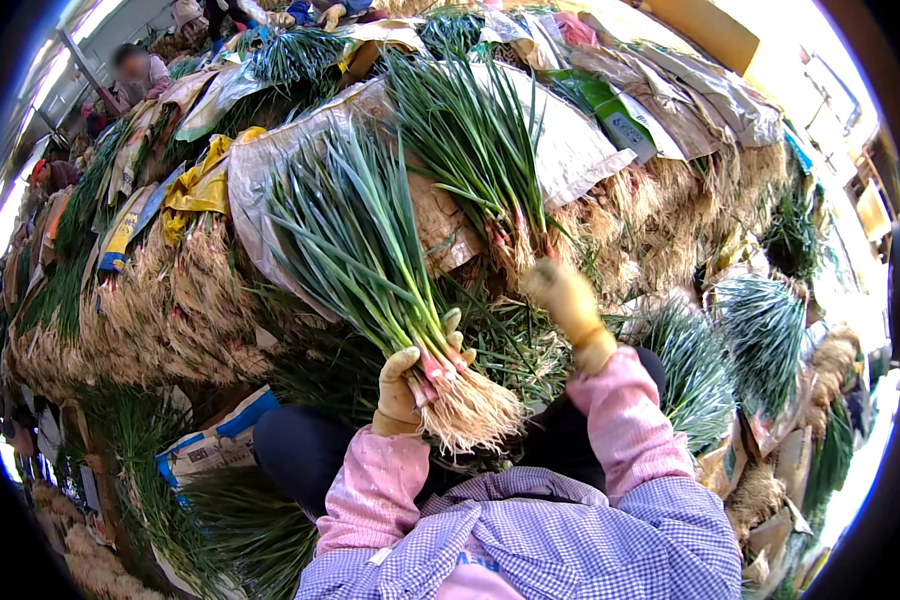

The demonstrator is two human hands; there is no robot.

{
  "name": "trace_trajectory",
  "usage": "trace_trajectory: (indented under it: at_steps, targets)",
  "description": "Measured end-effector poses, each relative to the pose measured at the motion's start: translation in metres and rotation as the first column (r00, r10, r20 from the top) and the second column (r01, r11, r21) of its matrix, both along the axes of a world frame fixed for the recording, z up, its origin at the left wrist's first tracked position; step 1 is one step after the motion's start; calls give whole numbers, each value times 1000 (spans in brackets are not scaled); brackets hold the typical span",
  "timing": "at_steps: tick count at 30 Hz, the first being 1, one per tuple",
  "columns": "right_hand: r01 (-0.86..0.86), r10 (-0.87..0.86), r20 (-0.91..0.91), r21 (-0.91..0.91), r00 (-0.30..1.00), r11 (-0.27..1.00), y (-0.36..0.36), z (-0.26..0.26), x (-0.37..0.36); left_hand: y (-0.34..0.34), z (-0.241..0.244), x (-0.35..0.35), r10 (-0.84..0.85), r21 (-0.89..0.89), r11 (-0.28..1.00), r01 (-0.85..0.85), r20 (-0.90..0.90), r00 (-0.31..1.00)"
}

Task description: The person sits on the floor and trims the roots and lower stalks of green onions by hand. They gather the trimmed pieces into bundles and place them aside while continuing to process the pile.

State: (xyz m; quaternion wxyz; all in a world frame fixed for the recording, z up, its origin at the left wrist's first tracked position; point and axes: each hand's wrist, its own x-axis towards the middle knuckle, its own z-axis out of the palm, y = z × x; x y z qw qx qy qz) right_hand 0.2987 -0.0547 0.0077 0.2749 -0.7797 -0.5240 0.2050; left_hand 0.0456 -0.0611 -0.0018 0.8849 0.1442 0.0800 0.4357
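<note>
My left hand [401, 386], in a pale yellow glove, grips a thick bunch of spring onions [390, 277] around its reddish lower stems. The pale roots [476, 412] of this bunch hang towards my lap, and its green leaves fan up and away from me. My right hand [570, 311], gloved too and blurred, is at the root end of a second loose bunch of spring onions [480, 150]. That bunch lies on a white woven sack [577, 161]. Whether the right fingers hold a stem is hard to see.
Long heaps of spring onions, roots [187, 300] facing me, run across the front under sacks. A yellow plastic bag [202, 180] lies on the left heap. More bunches [761, 337] stand at the right. Loose leaves [247, 517] are by my left knee. People [139, 75] sit beyond.
</note>
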Motion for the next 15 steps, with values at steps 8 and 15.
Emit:
trace_trajectory:
  at_steps: [8,15]
  targets:
    - [-24,142,-752,166,643,986,25,50,43,-2,9,-2,-201,-37,978,204,71,977]
    - [-286,267,-811,129,520,950,-11,39,-10,-2,-11,8,-176,-70,984,164,-244,954]
